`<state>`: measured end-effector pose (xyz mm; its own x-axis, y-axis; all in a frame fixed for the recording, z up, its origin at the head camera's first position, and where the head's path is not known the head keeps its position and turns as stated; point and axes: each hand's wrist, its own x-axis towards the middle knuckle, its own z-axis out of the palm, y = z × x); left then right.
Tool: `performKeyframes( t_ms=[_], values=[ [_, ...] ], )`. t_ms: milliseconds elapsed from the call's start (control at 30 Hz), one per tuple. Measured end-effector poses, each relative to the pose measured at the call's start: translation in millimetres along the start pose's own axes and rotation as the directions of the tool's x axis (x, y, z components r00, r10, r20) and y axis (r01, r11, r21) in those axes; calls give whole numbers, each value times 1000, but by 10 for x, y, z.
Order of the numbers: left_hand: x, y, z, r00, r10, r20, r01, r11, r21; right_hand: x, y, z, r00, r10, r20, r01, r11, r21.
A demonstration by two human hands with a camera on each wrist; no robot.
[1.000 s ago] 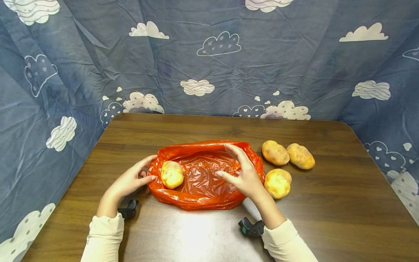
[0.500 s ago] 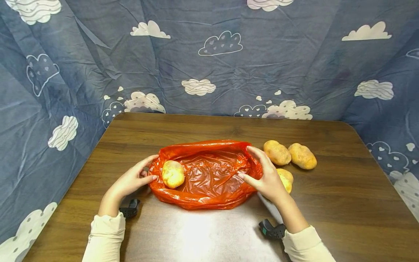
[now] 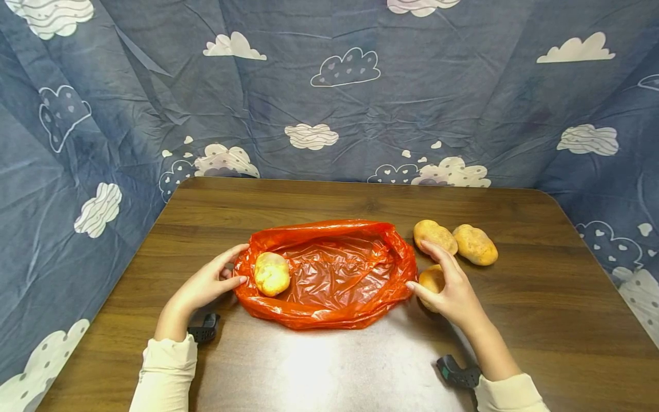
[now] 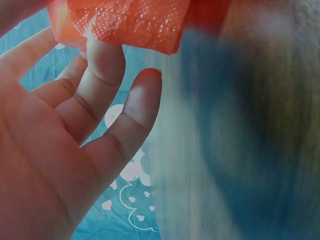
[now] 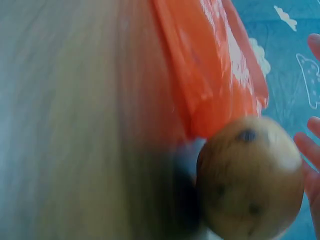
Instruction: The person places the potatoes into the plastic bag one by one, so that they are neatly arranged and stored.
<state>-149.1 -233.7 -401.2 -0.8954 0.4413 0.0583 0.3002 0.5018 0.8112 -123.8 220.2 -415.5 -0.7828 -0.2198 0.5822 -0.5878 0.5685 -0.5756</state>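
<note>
A crumpled red plastic bag [image 3: 329, 317] lies on the table with its mouth spread wide, one potato [image 3: 272, 274] at its left end. My left hand [image 3: 206, 280] is at the bag's left end, thumb and fingers spread loosely against it; in the left wrist view, fingertips [image 4: 106, 60] touch the red plastic. Right of the bag, my right hand [image 3: 453, 289] reaches over a second potato [image 3: 431, 281] and partly covers it, thumb tip near the bag. The right wrist view shows that potato [image 5: 252, 180] beside the bag, with spread fingers [image 5: 312, 150] at its far side.
Two more potatoes, one nearer [image 3: 434, 236] and one farther right [image 3: 475, 245], lie behind my right hand. Black wrist devices [image 3: 458, 372] sit under both wrists. A blue cloth with clouds [image 3: 345, 103] hangs behind the wooden table [image 3: 540, 274].
My right hand has moved right, from over the bag's mouth, past its right rim, to the nearest loose potato. The bag's right end has spread slightly wider. My left hand stays in place.
</note>
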Motion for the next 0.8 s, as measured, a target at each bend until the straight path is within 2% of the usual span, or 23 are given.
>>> performKeyframes(
  t_ms=[67,267,400,633,800],
  values=[
    [10,-83,1,1000,-1,2,1,1000,-1,-41,31,-29,1000,23,-5,-23,1000,-15],
    [15,-32,-3,1000,-10,5,10,1000,-7,-132,115,-106,997,79,-2,-79,996,-39],
    [28,-124,1,1000,-1,5,1,1000,-7,-186,172,-151,995,96,13,-95,994,-48],
    [24,-140,-2,1000,16,-4,-16,1000,12,-276,276,-194,991,135,21,-132,988,-82],
    [8,-150,12,997,74,-26,-74,997,14,-338,318,-202,977,207,50,-202,975,-92]
  ],
)
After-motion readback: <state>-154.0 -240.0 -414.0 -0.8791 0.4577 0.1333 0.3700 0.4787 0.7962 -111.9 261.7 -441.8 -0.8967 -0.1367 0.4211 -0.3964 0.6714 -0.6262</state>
